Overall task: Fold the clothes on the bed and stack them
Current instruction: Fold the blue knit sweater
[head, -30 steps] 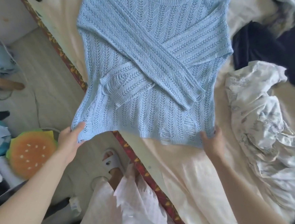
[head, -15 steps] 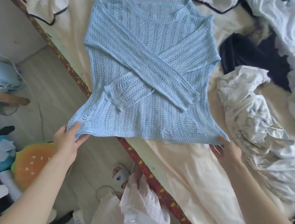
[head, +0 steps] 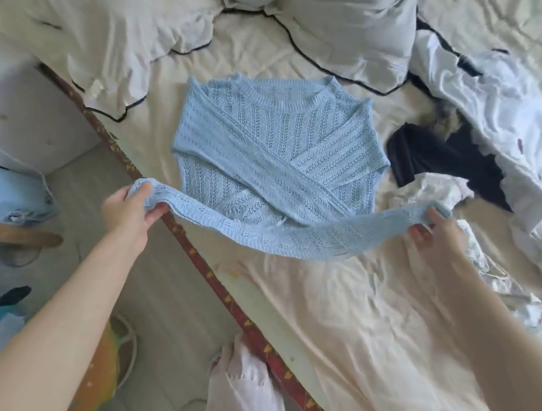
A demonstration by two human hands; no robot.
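Hem lifted, ready to fold up-frame.
Your left hand (head: 129, 208) and right hand (head: 436, 231) each pinch a hem corner of the sweater (head: 277, 147); its collar lies straight beyond them.

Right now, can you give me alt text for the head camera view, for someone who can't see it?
Two hands, left and right, grip the bottom corners of a light blue sweater and lift its hem above a cream bed, sleeves crossed over the chest. Pillows lie beyond it, with a dark garment and crumpled white clothes to the right.
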